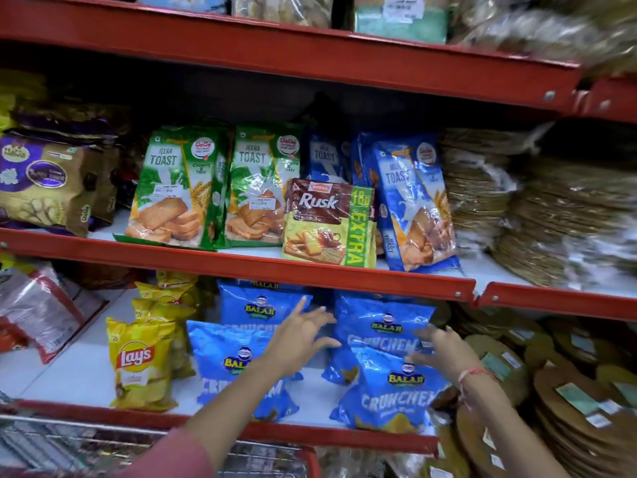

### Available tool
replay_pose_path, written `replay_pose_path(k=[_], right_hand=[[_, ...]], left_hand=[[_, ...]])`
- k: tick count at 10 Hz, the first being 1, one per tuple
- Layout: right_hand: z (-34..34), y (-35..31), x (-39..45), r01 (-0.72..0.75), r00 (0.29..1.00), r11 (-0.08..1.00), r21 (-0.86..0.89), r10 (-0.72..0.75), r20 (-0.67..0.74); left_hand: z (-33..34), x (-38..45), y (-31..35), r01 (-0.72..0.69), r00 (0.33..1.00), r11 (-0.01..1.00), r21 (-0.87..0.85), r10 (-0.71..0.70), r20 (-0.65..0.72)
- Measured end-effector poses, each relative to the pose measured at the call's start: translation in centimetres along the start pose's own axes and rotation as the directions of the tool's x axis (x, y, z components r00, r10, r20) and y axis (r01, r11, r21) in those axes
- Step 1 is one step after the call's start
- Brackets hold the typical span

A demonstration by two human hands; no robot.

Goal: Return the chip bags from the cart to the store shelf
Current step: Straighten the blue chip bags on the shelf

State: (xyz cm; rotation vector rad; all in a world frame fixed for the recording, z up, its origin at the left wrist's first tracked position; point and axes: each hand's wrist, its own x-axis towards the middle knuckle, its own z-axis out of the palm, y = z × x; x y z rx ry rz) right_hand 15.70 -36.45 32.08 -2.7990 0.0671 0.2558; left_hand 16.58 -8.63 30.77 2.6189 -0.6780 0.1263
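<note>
Several blue Balaji Crunchem chip bags stand on the lower red shelf (303, 432). My left hand (303, 334) is open with fingers spread, resting against the front left blue bag (220, 367) and reaching toward the gap between the stacks. My right hand (439, 350) is open too, fingers spread over the right blue bags: a rear one (375, 326) and a front one (389, 395). Neither hand grips a bag. Yellow Lay's bags (141, 363) stand in a row to the left. The wire cart (103, 446) with a red rim is at the bottom left.
The shelf above holds green Jeera Toast packs (172, 188), a Rusk pack (327, 222) and blue Milk Toast packs (410, 201). Stacks of flat round papads (568, 391) fill the right side. A red and white packet (41, 305) lies at the lower left.
</note>
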Motion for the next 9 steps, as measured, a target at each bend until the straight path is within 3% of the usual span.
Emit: replay_pose_path(k=[1, 2, 4, 7, 8, 9], right_hand=[[-0.8, 3.1, -0.1, -0.065, 0.998, 0.996, -0.060, 0.063, -0.026], [-0.4, 4.4, 0.2, -0.082, 0.988, 0.995, -0.048, 0.075, -0.137], [0.7, 2.1, 0.6, 0.013, 0.973, 1.000, -0.019, -0.017, -0.228], [0.7, 1.2, 0.3, 0.006, 0.967, 0.999, -0.044, -0.016, -0.253], [0.3, 0.1, -0.7, -0.018, 0.972, 0.997, -0.070, 0.001, -0.235], [-2.6, -2.8, -2.6, 0.062, 0.940, 0.996, -0.068, -0.081, -0.330]], left_hand=[[2.7, 2.6, 2.1, -0.095, 0.995, 0.993, 0.071, 0.093, 0.029], [4.6, 4.0, 2.4, -0.099, 0.994, 0.984, 0.146, 0.090, 0.068], [3.7, 2.9, 0.9, 0.010, 1.000, 0.922, 0.388, -0.013, 0.004], [3.1, 1.8, 0.4, 0.028, 0.997, 0.944, 0.330, -0.003, -0.077], [1.9, 0.4, 0.2, 0.011, 0.990, 0.968, 0.251, 0.025, -0.140], [-1.6, -1.8, 0.2, -0.029, 0.881, 0.972, 0.234, 0.135, -0.454]])
